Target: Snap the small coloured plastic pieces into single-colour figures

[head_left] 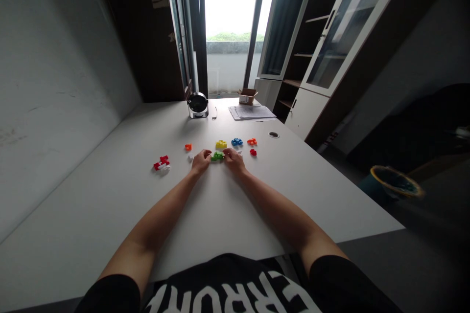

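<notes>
Before a bright window and an open-doored cabinet, the head view shows a white bench. The left hand and right hand have curled fingers at opposite ends of a green piece lying between them, too small to tell whether either pinches it. Just beyond sits a yellow piece, with a blue piece to its right.

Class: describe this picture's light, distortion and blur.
In the head view, the window glares white, the right edge darkens, the bin looks smeared, the cabinet seems slanted by wide-angle stretch, and the green piece lacks fine detail.
</notes>
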{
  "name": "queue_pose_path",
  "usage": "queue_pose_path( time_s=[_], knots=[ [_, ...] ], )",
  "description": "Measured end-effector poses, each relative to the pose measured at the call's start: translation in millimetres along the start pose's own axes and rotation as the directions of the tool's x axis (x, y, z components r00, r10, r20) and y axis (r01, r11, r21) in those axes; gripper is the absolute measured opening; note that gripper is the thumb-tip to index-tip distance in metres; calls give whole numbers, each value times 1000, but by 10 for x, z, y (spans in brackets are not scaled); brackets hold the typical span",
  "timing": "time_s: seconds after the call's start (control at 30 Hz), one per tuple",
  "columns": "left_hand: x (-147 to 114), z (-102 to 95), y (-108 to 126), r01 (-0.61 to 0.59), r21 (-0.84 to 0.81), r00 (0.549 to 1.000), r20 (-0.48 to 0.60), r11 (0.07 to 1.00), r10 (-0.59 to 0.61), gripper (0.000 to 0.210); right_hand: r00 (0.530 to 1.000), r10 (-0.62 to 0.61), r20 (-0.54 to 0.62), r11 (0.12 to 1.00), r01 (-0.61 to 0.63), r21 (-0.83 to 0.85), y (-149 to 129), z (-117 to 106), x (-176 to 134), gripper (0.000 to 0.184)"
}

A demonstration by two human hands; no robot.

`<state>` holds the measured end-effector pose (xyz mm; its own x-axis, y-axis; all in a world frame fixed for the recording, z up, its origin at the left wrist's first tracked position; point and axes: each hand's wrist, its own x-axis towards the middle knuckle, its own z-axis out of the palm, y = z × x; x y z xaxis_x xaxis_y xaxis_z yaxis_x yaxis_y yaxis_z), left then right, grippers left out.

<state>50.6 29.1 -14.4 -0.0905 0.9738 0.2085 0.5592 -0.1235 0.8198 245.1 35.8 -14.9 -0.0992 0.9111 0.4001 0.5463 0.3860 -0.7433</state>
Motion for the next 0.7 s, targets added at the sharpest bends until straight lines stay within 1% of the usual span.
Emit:
queue_pose_path(
  time_s=[0.13, 0.23, 0.5, 0.7],
  knots=[
    [-64, 4, 21, -43, 52, 999, 2, 998, 43, 26, 1000, -19, 11, 999, 20, -32, 3, 12, 8, 23],
    [-90, 0, 48, -48, 59, 999, 9, 997, 48, 25, 1000, -24, 15, 998, 24, -53, 9, 17, 16, 22],
    [-139, -11, 63, -104, 102, 994, 36, 989, 101, 27, 998, -49, 25, 997, 50, -53, 22, 10, 19, 20],
    [-169, -9, 115, -159, 218, 987, 37, 963, 154, 30, 997, -41, 66, 995, 47, -84, 47, 31, 18, 21]
  ],
)
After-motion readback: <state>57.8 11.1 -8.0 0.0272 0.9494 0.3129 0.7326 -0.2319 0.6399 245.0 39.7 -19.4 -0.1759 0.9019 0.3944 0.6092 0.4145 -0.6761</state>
